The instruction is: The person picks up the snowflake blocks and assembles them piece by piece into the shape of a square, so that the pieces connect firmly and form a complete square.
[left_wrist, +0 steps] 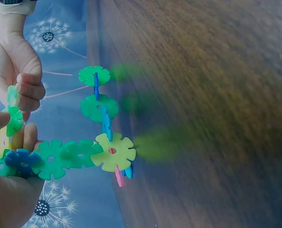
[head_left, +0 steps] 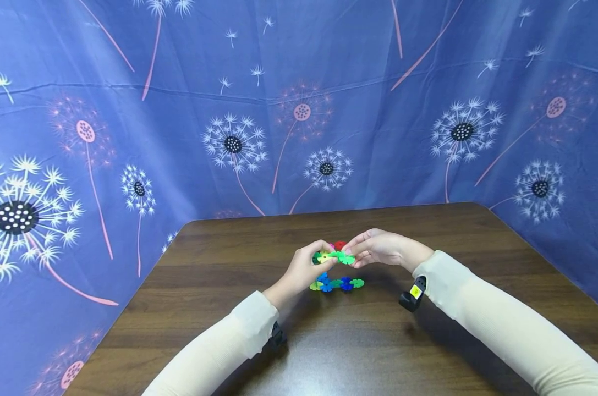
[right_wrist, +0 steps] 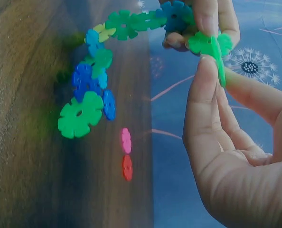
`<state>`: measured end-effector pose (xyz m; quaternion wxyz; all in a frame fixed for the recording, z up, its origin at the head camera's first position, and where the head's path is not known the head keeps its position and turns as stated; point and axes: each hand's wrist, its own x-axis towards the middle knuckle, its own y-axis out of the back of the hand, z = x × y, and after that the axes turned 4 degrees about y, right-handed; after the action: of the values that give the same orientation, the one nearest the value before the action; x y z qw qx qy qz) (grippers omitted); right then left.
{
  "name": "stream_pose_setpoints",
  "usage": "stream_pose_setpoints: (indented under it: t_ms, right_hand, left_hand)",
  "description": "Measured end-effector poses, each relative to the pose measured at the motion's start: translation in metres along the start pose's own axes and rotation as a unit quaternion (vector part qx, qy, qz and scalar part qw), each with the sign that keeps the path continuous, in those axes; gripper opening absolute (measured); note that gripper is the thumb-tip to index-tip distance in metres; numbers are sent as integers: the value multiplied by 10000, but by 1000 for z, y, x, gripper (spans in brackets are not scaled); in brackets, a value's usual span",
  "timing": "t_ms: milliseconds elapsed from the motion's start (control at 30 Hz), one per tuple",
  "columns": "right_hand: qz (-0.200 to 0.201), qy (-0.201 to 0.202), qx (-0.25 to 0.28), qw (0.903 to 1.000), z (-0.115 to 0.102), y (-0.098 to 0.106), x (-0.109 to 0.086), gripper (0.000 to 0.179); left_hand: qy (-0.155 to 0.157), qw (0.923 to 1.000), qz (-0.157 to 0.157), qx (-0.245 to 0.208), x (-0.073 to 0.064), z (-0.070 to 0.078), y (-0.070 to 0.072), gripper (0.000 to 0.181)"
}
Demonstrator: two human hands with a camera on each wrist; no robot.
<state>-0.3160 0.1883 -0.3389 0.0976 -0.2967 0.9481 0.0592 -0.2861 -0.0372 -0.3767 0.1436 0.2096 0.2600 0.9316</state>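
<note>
A chain of slotted plastic flower discs (left_wrist: 51, 159) in greens, blues and yellow rises from the table and bends over at the top. My left hand (head_left: 303, 270) grips its raised end, where a yellow disc (head_left: 324, 257) shows. The right hand (head_left: 382, 247) pinches a bright green flower disc (right_wrist: 220, 61) between thumb and fingers, and that disc crosses another green one by the left fingertips. Lower down, the chain's foot runs sideways with a dark blue disc (head_left: 346, 284) and a green end disc (right_wrist: 81, 114).
Behind the hands lie a red disc (right_wrist: 127, 167) and a pink disc (right_wrist: 126, 141). The brown wooden table (head_left: 358, 341) ends at a blue cloth (head_left: 279, 66) printed with dandelions. Black wrist cameras hang under both cuffs.
</note>
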Motion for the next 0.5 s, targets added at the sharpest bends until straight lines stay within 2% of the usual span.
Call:
stream_pose_setpoints:
  t_ms: [233,500]
  right_hand:
    - [314,-42,-1,9995,4,8,5,15]
    - [612,142,-923,9937,0,13,20,38]
  left_hand:
    - [92,10000,-6,-8,0,-1,0,15]
    - [164,9998,72,-100,1,-3,-2,15]
